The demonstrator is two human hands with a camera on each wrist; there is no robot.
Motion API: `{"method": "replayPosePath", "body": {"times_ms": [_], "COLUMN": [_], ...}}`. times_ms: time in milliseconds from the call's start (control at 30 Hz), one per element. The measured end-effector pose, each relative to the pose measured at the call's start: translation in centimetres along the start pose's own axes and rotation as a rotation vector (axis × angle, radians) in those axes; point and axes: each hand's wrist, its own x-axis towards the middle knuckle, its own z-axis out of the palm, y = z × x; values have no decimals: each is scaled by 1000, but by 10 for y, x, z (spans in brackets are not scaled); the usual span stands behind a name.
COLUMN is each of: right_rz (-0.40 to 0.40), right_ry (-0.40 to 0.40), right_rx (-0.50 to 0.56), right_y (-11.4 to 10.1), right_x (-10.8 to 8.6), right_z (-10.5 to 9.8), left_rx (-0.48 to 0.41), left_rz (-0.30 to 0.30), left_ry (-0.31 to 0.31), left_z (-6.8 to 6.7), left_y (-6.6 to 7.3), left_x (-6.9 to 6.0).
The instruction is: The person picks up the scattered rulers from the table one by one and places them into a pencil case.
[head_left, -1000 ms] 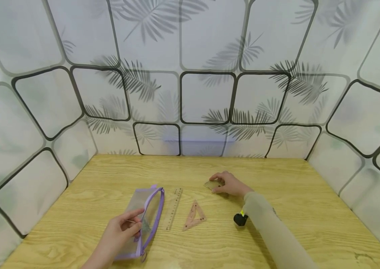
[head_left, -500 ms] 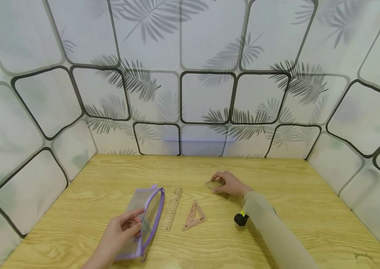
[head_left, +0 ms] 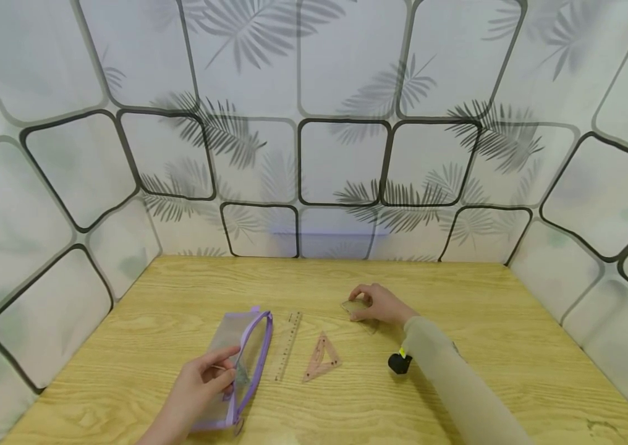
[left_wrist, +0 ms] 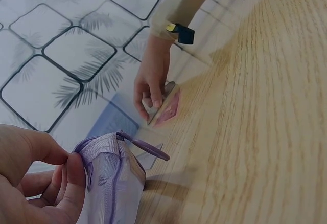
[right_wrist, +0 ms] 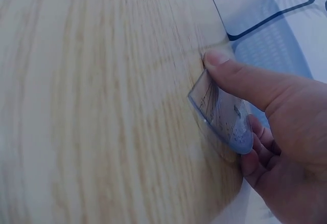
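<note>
My left hand (head_left: 197, 383) pinches the rim of a see-through mesh pencil pouch (head_left: 219, 405) with purple zip edging, whose mouth gapes to the right. In the left wrist view, thumb and forefinger meet on the pouch's lilac corner (left_wrist: 99, 147). Farther back, my right hand (head_left: 383, 305) grips a clear protractor (right_wrist: 225, 114) between thumb and fingers, its flat face tilted up from the wood. Between the hands lie a clear straight ruler (head_left: 287, 346) and a pinkish set square (head_left: 322, 357). Something greenish inside the pouch is too faint to identify.
The wooden table (head_left: 152, 334) is bounded by a patterned curtain (head_left: 342, 161) at the back and both sides. A small black device with a yellow tab (head_left: 400, 363) is worn at my right wrist.
The protractor has shifted slightly right and tilted in my right hand. My left hand stays on the pouch, and the ruler and set square have not moved.
</note>
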Motion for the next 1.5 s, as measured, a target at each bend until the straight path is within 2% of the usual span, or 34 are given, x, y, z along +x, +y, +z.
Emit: {"method": "replayPosePath", "body": {"times_ms": [333,1033,1500], "right_rz": [14,-50,-50], "right_ry": [-14,-126,-172], "right_rx": [-10,-18,78], "right_y": [-4,-13,-16], "right_x": [-2,-7,-8], "right_z": [-5,-22,-23], "left_rx": [-2,-3,0], "left_rz": [13,0,3], "left_ry": [-16,-8,-15], "left_z": [-1,-1,-1], "left_y": [1,3,2], "left_x": [0,0,0]}}
